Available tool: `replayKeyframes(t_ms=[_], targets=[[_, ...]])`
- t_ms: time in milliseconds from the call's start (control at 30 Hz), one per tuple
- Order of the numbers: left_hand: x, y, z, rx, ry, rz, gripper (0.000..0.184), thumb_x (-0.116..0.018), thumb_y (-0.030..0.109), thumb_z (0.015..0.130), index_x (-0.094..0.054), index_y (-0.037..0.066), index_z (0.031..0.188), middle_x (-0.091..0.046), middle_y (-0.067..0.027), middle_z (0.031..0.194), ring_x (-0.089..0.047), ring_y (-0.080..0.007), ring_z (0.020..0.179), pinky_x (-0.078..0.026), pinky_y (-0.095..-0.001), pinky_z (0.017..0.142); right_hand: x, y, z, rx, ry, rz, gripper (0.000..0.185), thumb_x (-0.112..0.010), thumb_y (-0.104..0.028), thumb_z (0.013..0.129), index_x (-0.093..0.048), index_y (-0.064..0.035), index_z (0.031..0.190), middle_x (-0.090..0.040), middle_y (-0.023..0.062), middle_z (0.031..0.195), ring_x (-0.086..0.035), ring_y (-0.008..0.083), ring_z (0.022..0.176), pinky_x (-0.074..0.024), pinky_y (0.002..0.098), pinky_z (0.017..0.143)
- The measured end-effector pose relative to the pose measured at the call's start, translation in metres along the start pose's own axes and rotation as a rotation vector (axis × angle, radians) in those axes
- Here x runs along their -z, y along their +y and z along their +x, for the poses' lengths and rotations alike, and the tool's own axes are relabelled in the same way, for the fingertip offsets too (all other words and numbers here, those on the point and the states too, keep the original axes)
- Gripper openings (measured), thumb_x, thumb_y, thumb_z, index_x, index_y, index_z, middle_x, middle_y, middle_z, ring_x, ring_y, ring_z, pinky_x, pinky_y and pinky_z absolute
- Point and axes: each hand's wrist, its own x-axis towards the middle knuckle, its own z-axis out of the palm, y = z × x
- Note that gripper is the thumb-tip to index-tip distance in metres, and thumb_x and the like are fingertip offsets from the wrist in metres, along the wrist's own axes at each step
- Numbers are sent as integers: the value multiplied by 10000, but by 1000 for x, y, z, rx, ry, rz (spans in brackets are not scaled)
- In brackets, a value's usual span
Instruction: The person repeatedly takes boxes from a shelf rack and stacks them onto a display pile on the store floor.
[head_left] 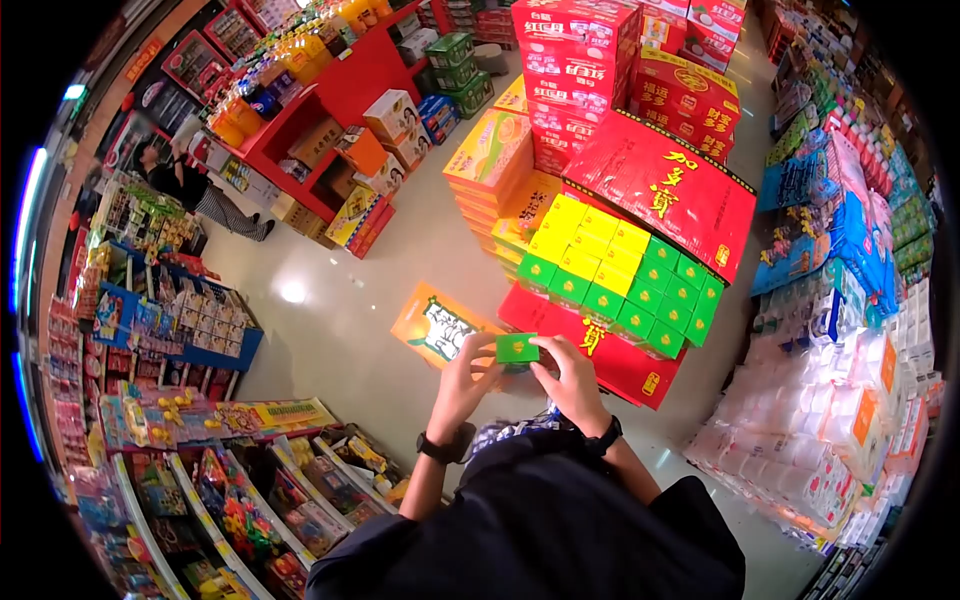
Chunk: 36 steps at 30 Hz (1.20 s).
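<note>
Between my two hands I hold a small green box (517, 349), its top facing up. My left hand (469, 371) grips its left edge with the fingers closed against it. On the opposite edge, my right hand (566, 371) pinches it the same way. Just beyond stand rows of matching green boxes (634, 318) with a block of yellow boxes (590, 240) among them, all on large red cartons (630, 378). An orange carton (430, 325) lies on the floor behind my left hand, partly covered by it.
Stacked red cartons (575, 60) and orange cartons (487, 150) rise behind the boxes. Wrapped paper packs (790, 430) line the right side. Snack shelves (250, 490) stand at lower left, a red drinks display (330, 110) at upper left. A person (190, 185) stands at far left.
</note>
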Motion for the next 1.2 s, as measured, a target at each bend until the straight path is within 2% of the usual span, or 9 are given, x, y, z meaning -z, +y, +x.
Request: replayKeyframes(t_ms=[300,467,600,700,767,833,967,1100,1200], targets=[[-2,-7,88,-75,-130,280,583,-906,192,872,-646,20,1366,-748,-158,1224,-776,-283,1094,-642,-392,923,-13,24,49,-141,82,-52,429,-788,-32,894,-677,-58,1308,-680,141,1304,-695,351,1220,-568,406,1016],[11,-24,109,-268,-210,489,540,-919,292,830,-606,34,1186,-753,-157,1074,-788,-340,900,-630,-428,752,-51,29,55,-130,182,-206,480,-796,-8,864,-623,-80,1305,-670,144,1232,-714,426,1054,-606,483,831],[27,-37,120,-367,-255,537,513,-866,339,887,-580,61,1210,-741,-154,1000,-742,-436,778,-598,-508,653,-77,8,61,-211,271,-288,446,-738,15,881,-625,-90,1300,-652,160,1190,-714,431,983,-603,492,760],[23,-61,126,-252,-397,556,511,-922,324,829,-581,56,1099,-748,-137,950,-778,-346,833,-607,-458,700,-91,2,57,-299,329,-306,421,-712,24,884,-647,-94,1283,-646,170,1192,-703,434,991,-592,501,779],[25,-59,131,-212,-541,454,452,-895,243,860,-587,28,1110,-766,-154,943,-793,-346,861,-630,-443,756,-92,-8,53,-368,336,-253,385,-684,35,897,-666,-103,1257,-648,186,1208,-682,433,1043,-575,512,847],[28,-53,137,-210,-644,290,421,-882,201,874,-592,5,1109,-782,-165,966,-805,-334,894,-643,-431,794,-87,-13,52,-299,338,-278,380,-704,25,882,-679,-92,1243,-660,174,1189,-674,424,1053,-569,503,862],[33,-46,146,-187,-706,298,330,-865,199,928,-738,-28,1130,-819,-177,1044,-817,-295,972,-650,-404,882,-73,1,54,-156,323,-310,363,-752,8,841,-697,-64,1193,-678,154,1154,-667,409,1068,-554,490,891],[34,-58,148,-172,-721,298,314,-779,227,1003,-779,-14,1203,-815,-193,1077,-806,-331,954,-637,-404,871,-65,6,60,-56,271,-433,359,-788,6,789,-707,-56,1133,-681,142,1160,-666,388,1077,-539,490,916],[33,-57,146,-65,-761,414,321,-703,242,1034,-772,2,1236,-789,-242,1071,-779,-391,941,-609,-442,844,-65,9,63,-46,166,-465,369,-828,-26,805,-724,-86,1154,-687,97,1233,-654,338,1191,-504,472,1066]])
